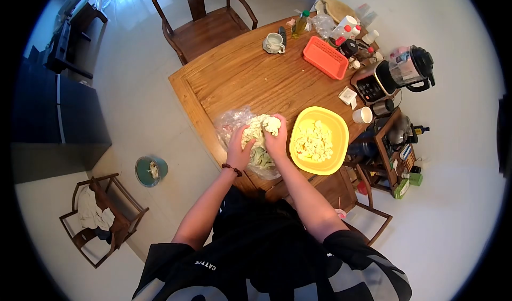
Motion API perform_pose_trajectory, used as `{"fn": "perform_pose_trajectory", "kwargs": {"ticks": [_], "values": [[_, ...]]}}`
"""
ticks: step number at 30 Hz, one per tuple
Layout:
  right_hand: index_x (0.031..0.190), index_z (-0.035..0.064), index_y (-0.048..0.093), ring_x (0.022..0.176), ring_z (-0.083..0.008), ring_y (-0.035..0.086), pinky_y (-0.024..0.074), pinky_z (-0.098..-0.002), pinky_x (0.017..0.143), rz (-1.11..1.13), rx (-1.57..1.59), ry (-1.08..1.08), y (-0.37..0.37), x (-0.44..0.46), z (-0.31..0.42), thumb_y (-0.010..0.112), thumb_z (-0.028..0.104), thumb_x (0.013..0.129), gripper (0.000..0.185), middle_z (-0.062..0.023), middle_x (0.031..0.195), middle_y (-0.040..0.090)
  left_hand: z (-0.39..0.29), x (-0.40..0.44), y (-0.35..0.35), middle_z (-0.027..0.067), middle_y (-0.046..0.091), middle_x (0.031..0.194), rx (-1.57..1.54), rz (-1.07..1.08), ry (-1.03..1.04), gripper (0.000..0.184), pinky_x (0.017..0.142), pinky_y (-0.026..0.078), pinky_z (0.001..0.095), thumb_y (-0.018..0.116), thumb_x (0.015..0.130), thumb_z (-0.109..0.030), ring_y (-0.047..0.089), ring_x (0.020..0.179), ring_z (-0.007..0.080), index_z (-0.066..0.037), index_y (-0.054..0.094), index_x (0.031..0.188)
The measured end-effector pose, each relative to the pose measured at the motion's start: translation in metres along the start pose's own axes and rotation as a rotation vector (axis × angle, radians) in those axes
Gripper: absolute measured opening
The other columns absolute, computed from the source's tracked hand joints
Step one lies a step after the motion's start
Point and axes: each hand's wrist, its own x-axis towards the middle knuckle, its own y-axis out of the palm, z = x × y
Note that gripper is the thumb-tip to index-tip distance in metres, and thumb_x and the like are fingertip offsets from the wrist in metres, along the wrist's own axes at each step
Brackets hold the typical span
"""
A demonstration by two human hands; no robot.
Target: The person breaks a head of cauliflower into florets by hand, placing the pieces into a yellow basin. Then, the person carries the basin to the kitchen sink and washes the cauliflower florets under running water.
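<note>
A large pale cauliflower (259, 124) lies on a crumpled clear plastic bag (226, 121) near the table's front edge. My left hand (239, 147) is wrapped against its left side, with a dark bead bracelet at the wrist. Around a floret at the upper right of the head, my right hand (277, 139) has its fingers closed; whether that floret is still joined to the head I cannot tell. Just right of my right hand stands a yellow basin (345, 135) holding many small cauliflower florets (314, 142).
On the wooden table (224, 82) are a mug (273, 43), a red plastic basket (325, 58), a paper cup (362, 115) and a blender (376, 81). Bottles crowd the far right. A bin (151, 171) stands on the floor at left; chairs surround the table.
</note>
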Motion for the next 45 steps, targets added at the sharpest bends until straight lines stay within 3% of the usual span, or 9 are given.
{"fn": "perform_pose_trajectory", "kwargs": {"ticks": [2,6,12,15,22,24,27,34,45], "values": [[0.121,0.0054,0.053,0.1,-0.0169,0.062,0.0505,-0.0311,0.088,0.023,0.176,-0.02,0.002,0.0,-0.016,0.074,0.0,0.084,0.042,-0.0072,0.107,0.064,0.002,0.0,-0.001,0.0198,0.059,0.129,-0.01,-0.001,-0.002,0.045,0.105,0.043,0.0439,0.069,0.092,-0.013,0.055,0.123,0.0394,-0.005,0.055,0.134],[0.12,0.0052,0.053,0.102,-0.0162,0.06,0.0497,-0.0304,0.089,0.029,0.16,0.055,0.002,-0.004,-0.023,0.073,0.0,0.086,0.04,-0.0056,0.107,0.062,0.01,-0.003,0.0,0.02,0.061,0.126,-0.037,-0.01,-0.056,0.043,0.103,0.045,0.0429,0.07,0.092,-0.013,0.056,0.121,0.039,-0.005,0.056,0.132],[0.122,0.0059,0.052,0.102,-0.0227,0.064,0.0506,-0.0326,0.088,0.033,0.005,-0.058,0.003,-0.004,-0.007,0.072,-0.003,0.081,0.047,-0.0109,0.107,0.064,0.022,-0.005,0.007,0.0196,0.062,0.128,-0.053,-0.024,-0.158,0.043,0.103,0.045,0.0406,0.069,0.093,-0.013,0.058,0.121,0.0356,-0.004,0.055,0.133],[0.129,0.0057,0.049,0.108,-0.0432,0.06,0.0499,-0.0416,0.094,0.229,-0.087,-0.11,-0.002,-0.006,0.003,0.072,-0.007,0.071,0.064,-0.0216,0.116,0.062,0.021,-0.002,0.009,0.0186,0.062,0.13,-0.186,-0.011,-0.211,0.044,0.104,0.045,0.039,0.068,0.094,-0.012,0.058,0.122,0.0323,-0.004,0.054,0.134],[0.131,0.0047,0.048,0.114,-0.043,0.053,0.0462,-0.0469,0.099,0.541,-0.313,-0.621,-0.013,0.0,0.023,0.078,-0.008,0.061,0.078,-0.0185,0.121,0.058,0.044,0.001,0.017,0.0162,0.063,0.127,-0.196,-0.073,-0.194,0.043,0.104,0.045,0.0368,0.064,0.094,-0.007,0.059,0.12,0.0272,-0.002,0.052,0.136],[0.131,0.005,0.047,0.111,-0.0418,0.055,0.0475,-0.0447,0.097,0.554,-0.308,-0.553,-0.004,-0.009,0.03,0.074,-0.009,0.066,0.072,-0.0193,0.118,0.058,0.06,0.0,0.018,0.0155,0.063,0.128,-0.464,-0.034,-0.253,0.042,0.106,0.043,0.0371,0.061,0.095,-0.004,0.058,0.122,0.026,-0.002,0.052,0.136],[0.13,0.0068,0.047,0.103,-0.029,0.063,0.051,-0.0374,0.09,0.132,-0.107,-0.235,0.008,-0.022,0.019,0.068,-0.008,0.078,0.058,-0.0165,0.111,0.061,0.031,0.006,0.005,0.0175,0.062,0.129,-0.205,-0.044,-0.17,0.041,0.107,0.043,0.0391,0.063,0.096,-0.009,0.057,0.123,0.0301,-0.003,0.053,0.135],[0.126,0.0079,0.051,0.109,-0.0241,0.061,0.0484,-0.0351,0.094,0.152,0.142,-0.024,-0.021,-0.006,0.03,0.068,-0.006,0.08,0.051,-0.0117,0.115,0.061,0.028,0.011,0.0,0.0131,0.052,0.142,0.417,-0.058,0.217,0.048,0.107,0.041,0.0502,0.071,0.091,-0.017,0.047,0.127,0.0395,-0.015,0.058,0.137],[0.126,0.0095,0.055,0.113,-0.0225,0.059,0.0477,-0.0344,0.097,0.373,0.18,0.339,-0.044,-0.011,-0.025,0.078,0.004,0.079,0.052,-0.0115,0.117,0.064,0.041,-0.003,-0.007,0.0137,0.043,0.153,0.579,0.172,0.201,0.062,0.111,0.036,0.0545,0.074,0.086,-0.024,0.039,0.136,0.0431,-0.019,0.052,0.144]]}}
